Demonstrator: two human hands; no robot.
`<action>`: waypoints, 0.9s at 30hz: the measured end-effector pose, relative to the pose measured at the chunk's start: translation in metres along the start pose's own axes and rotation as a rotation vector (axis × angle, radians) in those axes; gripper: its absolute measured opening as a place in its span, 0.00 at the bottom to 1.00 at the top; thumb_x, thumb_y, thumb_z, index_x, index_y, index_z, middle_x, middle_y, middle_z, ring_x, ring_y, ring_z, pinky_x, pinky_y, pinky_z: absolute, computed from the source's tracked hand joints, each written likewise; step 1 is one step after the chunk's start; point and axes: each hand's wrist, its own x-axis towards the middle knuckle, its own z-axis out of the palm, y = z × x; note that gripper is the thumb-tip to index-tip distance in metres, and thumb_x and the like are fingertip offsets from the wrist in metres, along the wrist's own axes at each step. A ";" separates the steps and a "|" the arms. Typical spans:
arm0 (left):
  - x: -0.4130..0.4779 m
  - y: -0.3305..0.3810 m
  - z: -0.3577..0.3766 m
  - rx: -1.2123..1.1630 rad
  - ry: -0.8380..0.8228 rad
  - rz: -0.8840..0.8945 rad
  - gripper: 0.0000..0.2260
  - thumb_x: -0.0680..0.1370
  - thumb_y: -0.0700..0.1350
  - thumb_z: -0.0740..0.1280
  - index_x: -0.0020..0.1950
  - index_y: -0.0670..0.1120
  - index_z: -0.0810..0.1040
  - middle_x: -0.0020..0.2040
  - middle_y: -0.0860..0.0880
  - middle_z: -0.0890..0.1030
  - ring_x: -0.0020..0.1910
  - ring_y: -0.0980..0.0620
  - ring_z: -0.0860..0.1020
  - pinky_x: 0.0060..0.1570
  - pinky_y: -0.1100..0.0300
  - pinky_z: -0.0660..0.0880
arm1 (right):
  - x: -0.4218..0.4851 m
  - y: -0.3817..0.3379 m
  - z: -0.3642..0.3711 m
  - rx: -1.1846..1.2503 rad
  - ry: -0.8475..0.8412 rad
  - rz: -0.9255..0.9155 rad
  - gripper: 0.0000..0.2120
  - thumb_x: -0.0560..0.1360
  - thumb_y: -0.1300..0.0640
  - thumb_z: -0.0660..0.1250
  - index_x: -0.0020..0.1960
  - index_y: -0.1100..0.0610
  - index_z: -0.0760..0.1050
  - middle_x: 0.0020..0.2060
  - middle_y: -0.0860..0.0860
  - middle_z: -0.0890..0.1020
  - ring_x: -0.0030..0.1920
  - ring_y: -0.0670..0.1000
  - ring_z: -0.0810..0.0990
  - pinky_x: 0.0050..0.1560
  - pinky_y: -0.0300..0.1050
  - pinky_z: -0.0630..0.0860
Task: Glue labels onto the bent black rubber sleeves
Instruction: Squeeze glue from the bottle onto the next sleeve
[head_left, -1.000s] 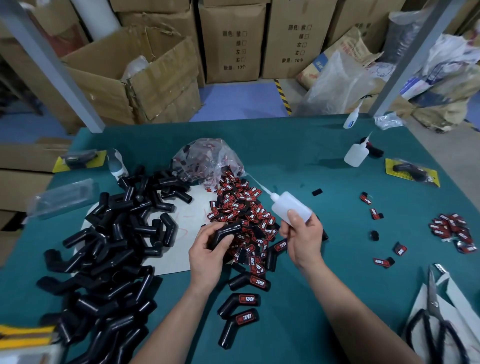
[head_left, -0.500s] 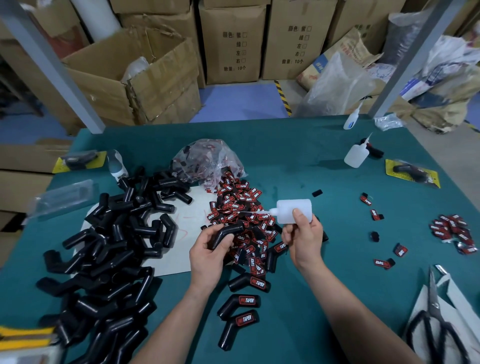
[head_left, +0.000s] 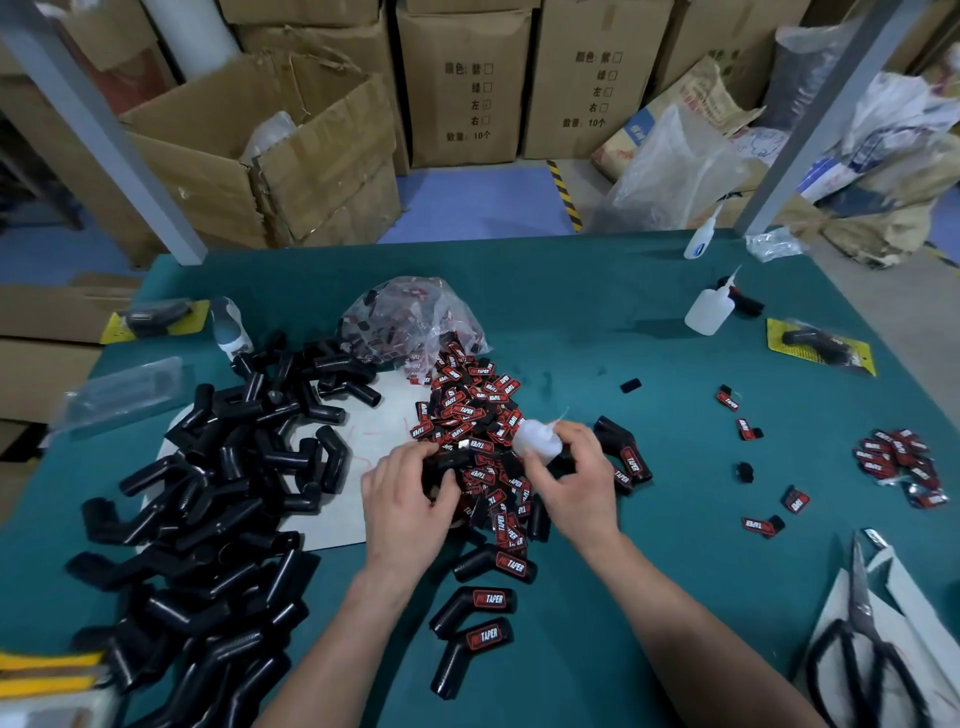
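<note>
My left hand (head_left: 410, 499) grips a bent black rubber sleeve (head_left: 451, 458) over the heap of red-and-black labels (head_left: 475, 410). My right hand (head_left: 574, 475) holds a small white glue bottle (head_left: 535, 439), tipped down with its body close to the sleeve; its thin nozzle sticks up to the right. A big pile of bare black sleeves (head_left: 208, 488) covers the left of the green table (head_left: 571, 322). Several labelled sleeves (head_left: 485, 603) lie near my forearms, and another labelled sleeve (head_left: 626, 452) lies just right of my right hand.
A clear bag of labels (head_left: 410, 322) sits behind the heap. Two more glue bottles (head_left: 709, 312) stand at the back right. Loose labels (head_left: 898, 465) are scattered to the right, scissors (head_left: 857, 639) at the front right. Cardboard boxes (head_left: 270, 150) stand beyond the table.
My right hand swung the glue bottle down and left toward the sleeve in my left hand. A labelled sleeve to its right came into view.
</note>
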 end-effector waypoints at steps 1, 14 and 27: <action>0.005 -0.005 -0.005 0.070 0.018 0.004 0.16 0.80 0.52 0.63 0.58 0.44 0.82 0.58 0.48 0.82 0.56 0.46 0.78 0.60 0.49 0.68 | 0.003 0.003 -0.002 -0.040 0.026 0.002 0.12 0.73 0.49 0.73 0.54 0.46 0.75 0.48 0.30 0.75 0.51 0.36 0.74 0.55 0.26 0.67; 0.031 -0.035 -0.047 0.519 -0.209 -0.162 0.18 0.75 0.27 0.68 0.64 0.36 0.80 0.60 0.30 0.74 0.42 0.30 0.79 0.41 0.37 0.76 | 0.024 0.017 -0.012 -0.429 -0.068 0.101 0.11 0.78 0.49 0.72 0.53 0.56 0.80 0.43 0.48 0.81 0.44 0.51 0.75 0.50 0.51 0.76; 0.008 0.029 -0.013 -1.005 -0.202 -0.527 0.11 0.76 0.35 0.75 0.55 0.46 0.79 0.50 0.48 0.87 0.49 0.51 0.83 0.53 0.53 0.80 | -0.013 -0.013 0.004 0.040 -0.220 -0.042 0.14 0.74 0.46 0.67 0.58 0.47 0.71 0.45 0.36 0.77 0.42 0.39 0.74 0.43 0.23 0.68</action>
